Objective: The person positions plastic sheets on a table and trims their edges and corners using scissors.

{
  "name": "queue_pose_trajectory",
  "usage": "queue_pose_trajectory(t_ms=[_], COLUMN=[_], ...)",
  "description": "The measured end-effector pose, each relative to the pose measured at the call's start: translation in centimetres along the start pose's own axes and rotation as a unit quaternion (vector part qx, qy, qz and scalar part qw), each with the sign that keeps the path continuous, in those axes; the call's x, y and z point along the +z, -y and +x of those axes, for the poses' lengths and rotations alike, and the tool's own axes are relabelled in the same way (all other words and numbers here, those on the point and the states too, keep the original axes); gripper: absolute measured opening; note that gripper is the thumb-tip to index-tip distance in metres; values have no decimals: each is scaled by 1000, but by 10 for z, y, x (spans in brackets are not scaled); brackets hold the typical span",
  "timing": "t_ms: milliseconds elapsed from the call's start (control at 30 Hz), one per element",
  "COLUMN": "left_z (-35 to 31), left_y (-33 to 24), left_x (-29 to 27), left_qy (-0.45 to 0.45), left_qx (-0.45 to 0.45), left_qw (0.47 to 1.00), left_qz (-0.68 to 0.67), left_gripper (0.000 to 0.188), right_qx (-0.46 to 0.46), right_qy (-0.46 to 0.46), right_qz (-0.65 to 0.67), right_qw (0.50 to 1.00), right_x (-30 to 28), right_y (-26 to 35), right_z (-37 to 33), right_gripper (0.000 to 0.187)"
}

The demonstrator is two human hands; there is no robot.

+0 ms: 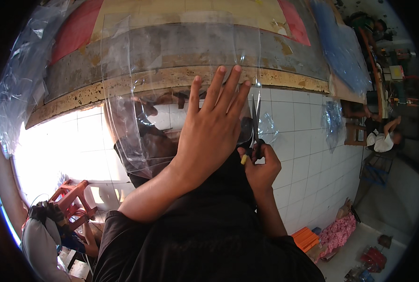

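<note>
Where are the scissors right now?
In the head view, right of centre, the scissors are in the person's right hand, blades pointing up, just right of the spread left hand.

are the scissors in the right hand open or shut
Slightly open: the scissors in the right hand show two separate blades, with a narrow gap between their tips.

Faint, dark lettering [259, 244] is borne across the front of the black shirt [195, 230], low in the view; little contrast is shown, and the wording cannot be made out. No other text, label, number or sign can be read.
</note>
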State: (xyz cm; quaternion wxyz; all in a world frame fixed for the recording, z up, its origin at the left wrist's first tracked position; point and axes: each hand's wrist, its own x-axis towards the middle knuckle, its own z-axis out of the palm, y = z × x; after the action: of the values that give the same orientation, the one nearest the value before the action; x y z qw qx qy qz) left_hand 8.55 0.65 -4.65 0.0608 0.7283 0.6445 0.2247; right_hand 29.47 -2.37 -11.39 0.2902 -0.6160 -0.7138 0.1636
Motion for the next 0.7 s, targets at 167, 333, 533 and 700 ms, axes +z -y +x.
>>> queue_pose_trajectory(t_ms=[167,333,533,700], left_z=[-1,-1,-1,-1], left_y=[1,2,2,1], left_x=[0,1,-1,0], left_qy=[-4,-6,-4,-6], left_qx=[-1,2,3,4], left_qw=[1000,1000,1000,1000], left_qz=[-9,-15,-14,-12], left_gripper=[66,66,66,66], right_qx=[22,23,8,9], right_qy=[16,17,-18,-36], right_qz=[22,9,21,34], right_qw=[999,1000,1000,999], right_x=[0,2,8,13], right_y=[5,0,-3,-9], right_z=[2,1,-2,-6], right_gripper=[38,39,36,37])
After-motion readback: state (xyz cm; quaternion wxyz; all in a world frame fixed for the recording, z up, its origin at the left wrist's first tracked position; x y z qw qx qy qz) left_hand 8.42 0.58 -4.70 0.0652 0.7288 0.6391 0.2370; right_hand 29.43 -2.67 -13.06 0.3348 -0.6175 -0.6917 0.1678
